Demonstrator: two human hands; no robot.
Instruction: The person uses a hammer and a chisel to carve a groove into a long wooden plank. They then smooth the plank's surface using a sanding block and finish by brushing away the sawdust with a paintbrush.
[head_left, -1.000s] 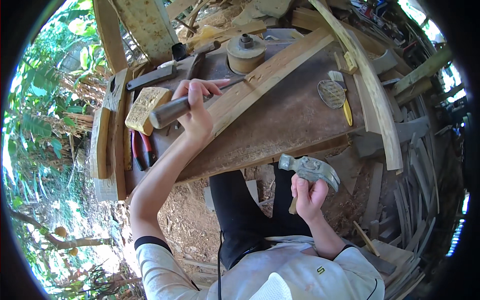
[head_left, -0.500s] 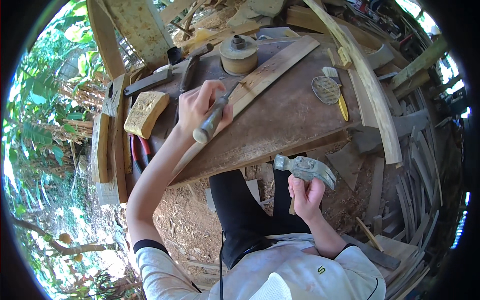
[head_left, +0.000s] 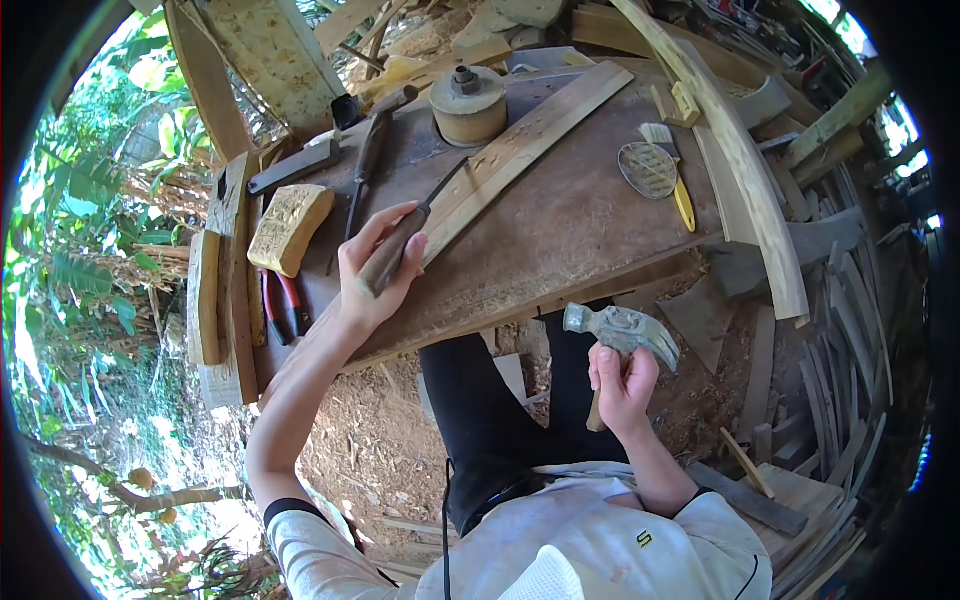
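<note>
My left hand grips the wooden handle of a chisel, whose thin steel blade points up and right onto a long pale wooden plank lying diagonally on the workbench. My right hand is below the bench's front edge, above my lap, shut on the short handle of a steel claw hammer with its head up.
A round wooden disc with a bolt sits at the bench's back. A carved yellow wood block and red-handled pliers lie at the left. A wire brush and a yellow-handled tool lie at the right, beside curved timber pieces.
My left hand has turned the chisel from lying across the plank to pointing its blade up and right along it. The hammer in my right hand has stayed low with little movement.
</note>
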